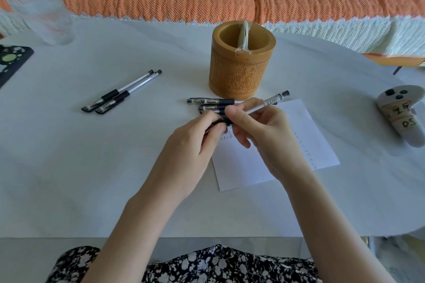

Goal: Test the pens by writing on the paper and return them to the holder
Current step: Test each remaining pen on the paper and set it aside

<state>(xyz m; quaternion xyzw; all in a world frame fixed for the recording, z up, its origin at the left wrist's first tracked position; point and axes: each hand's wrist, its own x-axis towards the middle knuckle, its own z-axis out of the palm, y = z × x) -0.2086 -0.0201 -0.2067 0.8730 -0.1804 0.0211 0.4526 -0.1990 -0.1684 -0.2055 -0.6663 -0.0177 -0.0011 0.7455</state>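
Above a white sheet of paper point(259, 163), the right hand point(259, 138) pinches a pen point(268, 102) by its barrel. The left hand point(190, 151) closes on its dark tip end, perhaps the cap. More pens point(210, 101) lie beside the wooden holder point(241, 69).

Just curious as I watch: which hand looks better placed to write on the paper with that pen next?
The right hand, probably. It grips the pen by its barrel and sits directly over the paper. The left hand only pinches the pen's front end and lies mostly off the sheet.
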